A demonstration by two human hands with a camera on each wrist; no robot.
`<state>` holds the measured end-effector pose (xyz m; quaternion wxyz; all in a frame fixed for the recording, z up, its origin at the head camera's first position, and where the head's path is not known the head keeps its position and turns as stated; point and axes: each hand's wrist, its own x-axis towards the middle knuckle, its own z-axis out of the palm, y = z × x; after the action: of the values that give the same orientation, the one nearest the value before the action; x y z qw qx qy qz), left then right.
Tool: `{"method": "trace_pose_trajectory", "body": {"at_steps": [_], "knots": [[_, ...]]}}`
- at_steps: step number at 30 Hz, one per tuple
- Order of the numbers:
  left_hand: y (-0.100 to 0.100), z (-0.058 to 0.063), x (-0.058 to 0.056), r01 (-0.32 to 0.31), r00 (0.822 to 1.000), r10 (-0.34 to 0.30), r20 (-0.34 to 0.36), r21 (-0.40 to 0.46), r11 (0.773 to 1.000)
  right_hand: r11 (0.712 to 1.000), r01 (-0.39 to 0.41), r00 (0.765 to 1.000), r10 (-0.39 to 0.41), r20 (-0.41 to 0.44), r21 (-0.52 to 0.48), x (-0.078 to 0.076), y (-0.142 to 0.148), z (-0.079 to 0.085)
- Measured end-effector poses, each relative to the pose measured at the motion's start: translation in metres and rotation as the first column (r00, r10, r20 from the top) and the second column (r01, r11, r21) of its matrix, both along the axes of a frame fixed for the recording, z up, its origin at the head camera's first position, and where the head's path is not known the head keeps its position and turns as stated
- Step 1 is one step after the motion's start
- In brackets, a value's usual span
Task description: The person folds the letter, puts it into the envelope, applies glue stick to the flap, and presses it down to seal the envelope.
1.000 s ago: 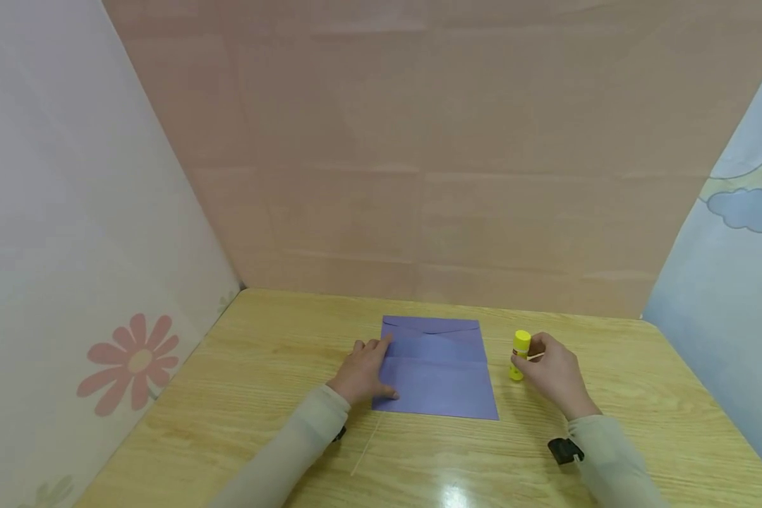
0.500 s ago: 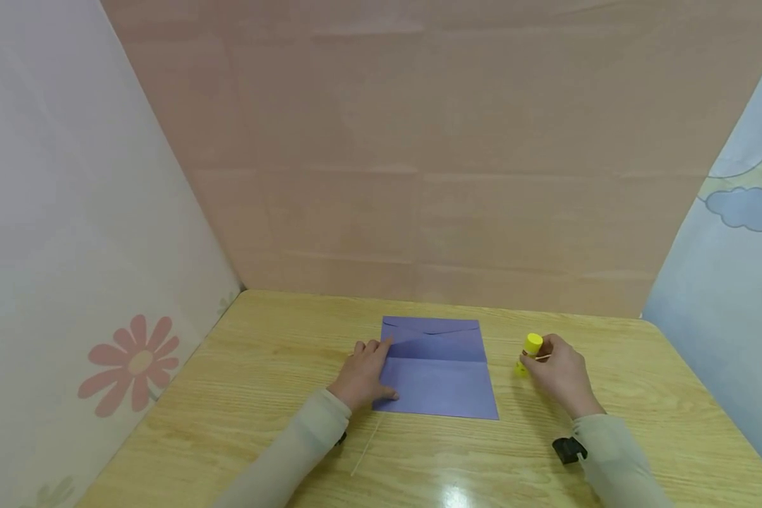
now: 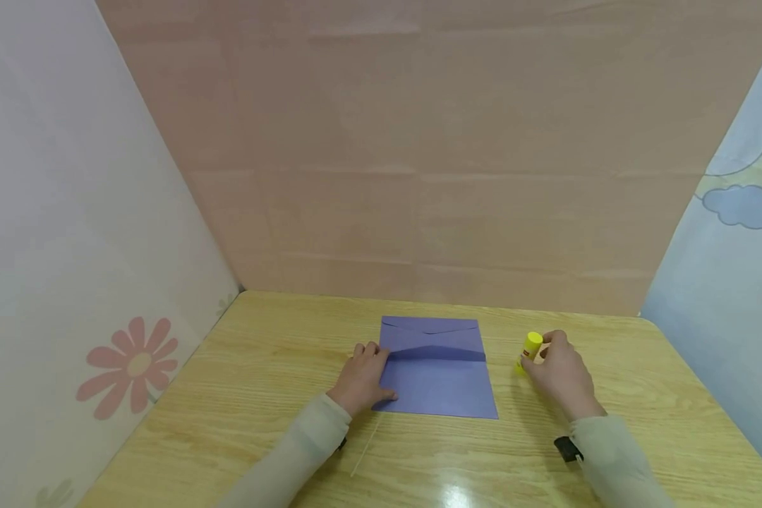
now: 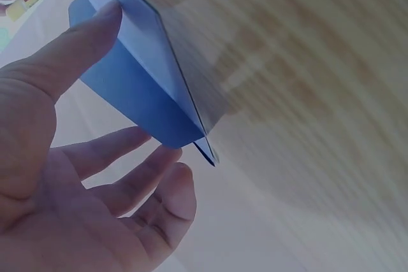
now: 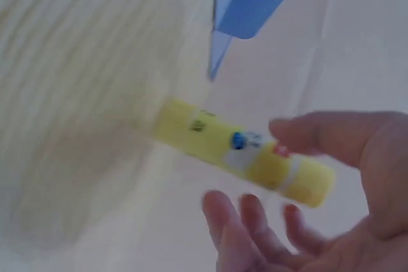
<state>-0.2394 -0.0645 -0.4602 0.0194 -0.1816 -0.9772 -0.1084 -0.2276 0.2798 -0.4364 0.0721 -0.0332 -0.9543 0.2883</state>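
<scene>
A purple paper envelope [image 3: 438, 384] with a flap line near its far end lies creased across its middle on the table. In the left wrist view, a panel of the envelope [image 4: 137, 90] stands raised from the surface. My left hand [image 3: 360, 381] rests at its left edge, thumb over the near-left part and fingers loosely extended along the side. To the right of the envelope, my right hand [image 3: 565, 370] holds a yellow glue stick [image 3: 530, 347] that leans to the right. The thumb presses on its label in the right wrist view, where the glue stick [image 5: 242, 151] is blurred and capped.
A wooden table [image 3: 279, 395] carries everything. A thin pale strand [image 3: 366, 444] lies in front of the envelope. A brown sheet [image 3: 419, 155] covers the back, with a flower-printed panel [image 3: 133, 212] at left and a cloud-printed one [image 3: 717, 275] at right.
The glue stick has gone from upright to leaning, shifting slightly right with my right hand. My left index finger has drawn back a little; the envelope has kept its place, darker near its crease.
</scene>
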Motion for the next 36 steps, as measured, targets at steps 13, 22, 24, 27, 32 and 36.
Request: {"method": "trace_pose_trajectory", "body": {"at_steps": [13,22,24,27,32,36], "knots": [[0.002,0.004,0.006,0.008,1.000,-0.008,-0.010,-0.025,1.000,0.999,-0.042,0.957,0.047,-0.286,0.023,0.027,-0.057,0.033],[0.004,0.002,0.011,0.024,1.000,-0.024,0.003,-0.083,0.996,0.925,-0.335,0.937,0.347,-0.043,0.182,0.015,-0.080,-0.005],[0.005,0.001,0.011,0.030,1.000,-0.030,0.000,-0.089,0.996,0.912,-0.353,0.934,0.358,0.013,0.211,0.013,-0.084,-0.014],[0.005,-0.001,0.010,0.047,0.999,-0.047,0.003,-0.076,0.996,0.901,-0.368,0.930,0.364,0.060,0.231,0.013,-0.088,-0.021],[0.006,-0.001,0.007,0.087,0.996,-0.087,-0.001,-0.047,0.995,0.898,-0.371,0.928,0.368,0.061,0.237,0.015,-0.097,-0.021],[0.015,0.003,0.007,0.106,0.994,-0.106,0.011,-0.049,0.993,0.884,-0.404,0.914,0.402,0.057,0.237,0.015,-0.110,-0.021]]}}
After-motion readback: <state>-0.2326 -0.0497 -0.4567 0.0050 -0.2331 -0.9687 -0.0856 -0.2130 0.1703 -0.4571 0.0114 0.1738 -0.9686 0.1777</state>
